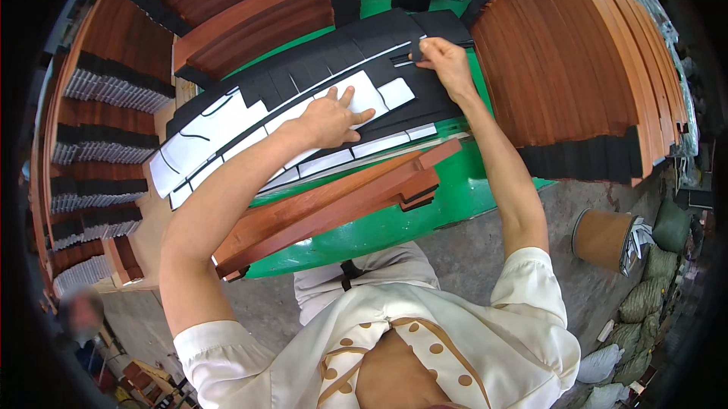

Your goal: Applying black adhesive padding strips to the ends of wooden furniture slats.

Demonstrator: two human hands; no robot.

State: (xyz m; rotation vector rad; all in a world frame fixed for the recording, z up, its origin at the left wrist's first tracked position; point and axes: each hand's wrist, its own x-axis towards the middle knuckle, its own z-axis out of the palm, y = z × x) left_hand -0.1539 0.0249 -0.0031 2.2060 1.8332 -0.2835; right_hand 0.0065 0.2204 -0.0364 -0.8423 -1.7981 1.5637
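My left hand (334, 118) lies spread on white-faced strips (280, 117) parted by black lines, pressing them down. Beneath and beyond them is a sheet of black, foam-like material (296, 67), cut by several slits. At the sheet's far right part, my right hand (447, 61) is closed in a pinch on a small black piece (415, 50). Beside its fingertips, short narrow strips with white edges (402, 61) lie on the black sheet. Part of the white strips is hidden under my left hand and forearm.
Reddish-brown wooden strips (334, 208) lie along the near edge of the green table (364, 236). Tall stacks of brown strips with black ends stand at the right (561, 67) and far left (250, 22). More bundles (102, 143) fill the left side. A brown bin (603, 238) stands on the floor.
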